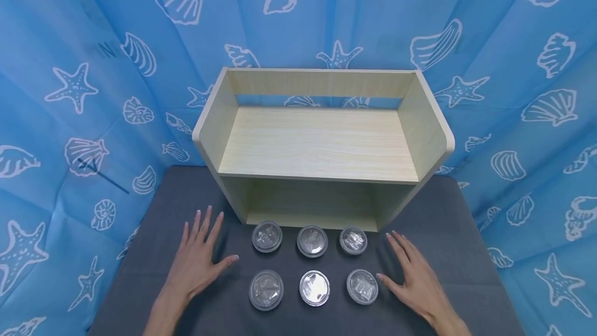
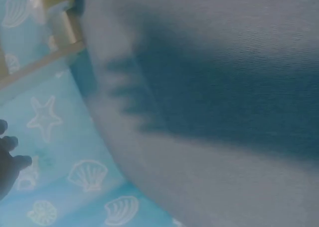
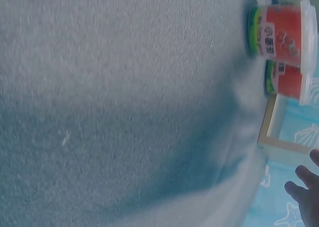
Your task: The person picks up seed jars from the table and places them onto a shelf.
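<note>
Several round lidded tubs stand in two rows in front of a pale wooden shelf. The back row has a left tub, a middle tub and a right tub; the front row has a left tub, a shinier middle tub and a right tub. In the right wrist view, one tub shows red sides with small red fruit. My left hand is spread left of the tubs, holding nothing. My right hand has extended fingers, its thumb tip close to the front right tub.
The shelf has an upper board and a lower compartment opening toward me, between two side panels. A dark grey cloth covers the table. Blue curtains with white shells and starfish hang behind and on both sides.
</note>
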A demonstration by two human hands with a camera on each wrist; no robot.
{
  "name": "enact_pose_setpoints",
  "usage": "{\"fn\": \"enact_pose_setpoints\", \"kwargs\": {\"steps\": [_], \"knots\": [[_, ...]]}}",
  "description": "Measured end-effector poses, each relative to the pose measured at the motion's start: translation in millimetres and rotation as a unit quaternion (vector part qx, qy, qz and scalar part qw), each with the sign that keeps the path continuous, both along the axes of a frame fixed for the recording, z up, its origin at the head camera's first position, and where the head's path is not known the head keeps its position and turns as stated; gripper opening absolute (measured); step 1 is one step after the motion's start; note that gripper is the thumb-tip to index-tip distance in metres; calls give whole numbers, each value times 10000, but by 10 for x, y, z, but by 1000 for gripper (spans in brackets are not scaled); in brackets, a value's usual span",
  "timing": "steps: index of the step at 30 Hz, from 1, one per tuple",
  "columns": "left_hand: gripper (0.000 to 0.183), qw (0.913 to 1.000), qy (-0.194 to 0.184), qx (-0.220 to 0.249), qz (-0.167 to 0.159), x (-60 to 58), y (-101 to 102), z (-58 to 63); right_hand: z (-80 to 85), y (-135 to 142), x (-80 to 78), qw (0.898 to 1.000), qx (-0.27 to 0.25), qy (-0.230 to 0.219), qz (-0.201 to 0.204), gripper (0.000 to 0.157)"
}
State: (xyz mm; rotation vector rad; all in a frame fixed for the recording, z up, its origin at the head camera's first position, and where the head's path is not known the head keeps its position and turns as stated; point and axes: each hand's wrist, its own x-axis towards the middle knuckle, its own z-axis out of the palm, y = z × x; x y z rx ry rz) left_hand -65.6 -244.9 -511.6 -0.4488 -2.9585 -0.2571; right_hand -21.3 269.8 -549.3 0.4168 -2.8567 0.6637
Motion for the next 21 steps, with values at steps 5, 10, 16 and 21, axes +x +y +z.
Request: {"fn": "enact_pose_setpoints", "kwargs": {"steps": [5, 10, 16, 21], "knots": [[109, 9990, 20, 430, -79, -19, 29, 211, 29, -113, 48, 9993, -256, 207, 171, 99], [113, 9950, 218, 959, -188, -45, 76, 400, 0, -212, 106, 9960, -622, 457, 455, 97], [116, 9863, 580, 1507, -332, -118, 122, 595, -39, -291, 137, 9889, -1160, 462, 805, 94], [115, 9816, 685, 1721, -467, -172, 144, 748, -38, -348, 145, 9868, -1361, 309, 828, 94]]}}
